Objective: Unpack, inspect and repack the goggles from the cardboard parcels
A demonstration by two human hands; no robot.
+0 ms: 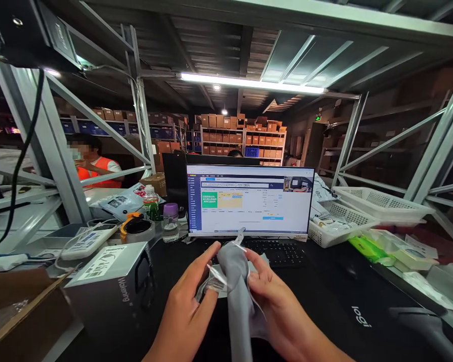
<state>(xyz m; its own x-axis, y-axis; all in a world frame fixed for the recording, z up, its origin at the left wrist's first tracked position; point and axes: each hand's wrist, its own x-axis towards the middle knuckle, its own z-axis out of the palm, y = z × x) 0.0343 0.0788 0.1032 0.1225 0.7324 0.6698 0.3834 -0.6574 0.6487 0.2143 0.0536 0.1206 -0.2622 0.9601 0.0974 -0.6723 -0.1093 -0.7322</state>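
Observation:
Between both hands is a grey, soft, fabric-like item (236, 281) with a long strip hanging down toward me and a small pale tab (240, 235) at its top. My right hand (274, 291) pinches its right edge between thumb and fingers. On the other side, my left hand (192, 296) has its thumb and fingers curled around crinkled clear plastic (216, 277) that lies against the grey item. Whether the plastic is a bag around it, I cannot tell. Behind the hands are a black keyboard (285, 253) and a lit monitor (249, 203).
A dark boxed product (111, 291) and an open cardboard box (22, 311) stand left. Near the monitor are a purple-lidded cup (170, 223) and a tape roll (137, 226). White baskets (342, 221) and a scanner-like grey device (419, 322) are right. A person (98, 166) sits beyond the rack.

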